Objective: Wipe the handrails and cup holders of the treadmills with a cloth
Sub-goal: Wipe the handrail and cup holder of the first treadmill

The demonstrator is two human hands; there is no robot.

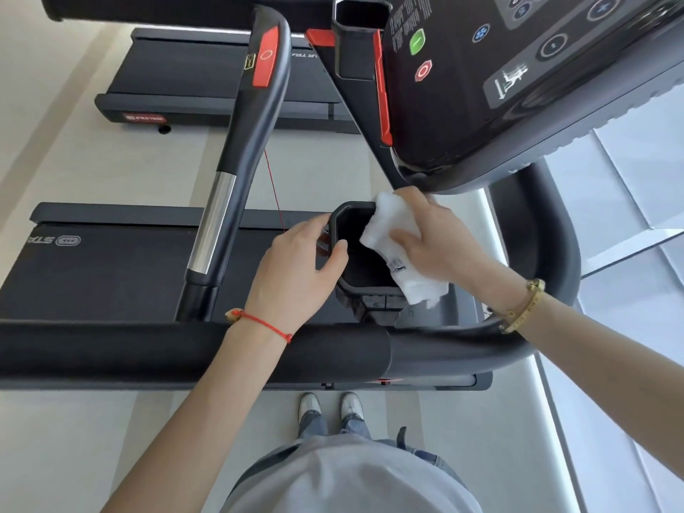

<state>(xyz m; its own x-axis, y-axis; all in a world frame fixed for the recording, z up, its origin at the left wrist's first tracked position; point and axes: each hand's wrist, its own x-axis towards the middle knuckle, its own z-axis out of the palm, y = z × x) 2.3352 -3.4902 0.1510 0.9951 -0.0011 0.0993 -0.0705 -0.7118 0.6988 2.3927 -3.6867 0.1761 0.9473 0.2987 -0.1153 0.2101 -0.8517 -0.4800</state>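
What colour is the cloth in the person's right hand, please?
White, with a small printed label; the head view shows the cloth.

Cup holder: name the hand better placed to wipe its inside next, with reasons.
Right. The right hand already holds the white cloth against the cup holder rim, partly over the opening. The left hand only grips the opposite rim, steadying it.
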